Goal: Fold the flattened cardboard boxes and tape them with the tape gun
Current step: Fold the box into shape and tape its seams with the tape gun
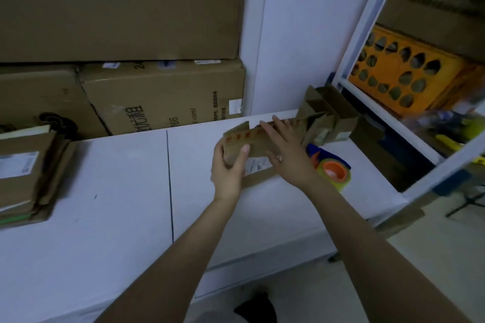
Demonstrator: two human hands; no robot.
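The right hand (288, 155) hides part of the tape gun (334, 170) and cardboard box (256, 147); the flattened stack (21, 165) runs off the left edge.

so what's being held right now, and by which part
The left hand grips the small cardboard box at its left end, thumb on the near face. The right hand rests straight-fingered on its right part, not gripping.

A storeroom or packing area. Large shipping cartons (118, 8) are stacked against the rear wall, the lower one (162, 94) printed and labelled. A pile of flattened boxes (23, 173) with a shipping label is kept at the left of a white table (118, 191), on which a tape gun (332, 169) and small folded boxes (330, 115) are also seen. Metal shelving (367, 21) at the right is loaded with an orange crate (404, 71).
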